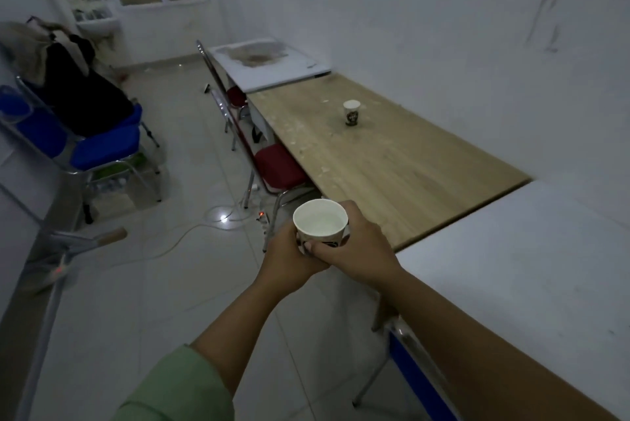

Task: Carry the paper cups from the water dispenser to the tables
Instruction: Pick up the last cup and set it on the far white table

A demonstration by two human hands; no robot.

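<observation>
Both-handed, left hand [289,258] and right hand [358,247] clasp a white paper cup [321,223], seemingly water-filled.

— Any words or numbers you can read here?

— None. The paper cup [320,225] held in both hands has a dark printed band low on its side, but fingers cover most of it and the rest is too blurred to read.

— And the other one?

— The second cup [351,113], standing on the wooden table [392,161], carries a dark printed design too, too small to make out.

— The wall?

— Only faint scribbles [545,11], not legible.
</observation>
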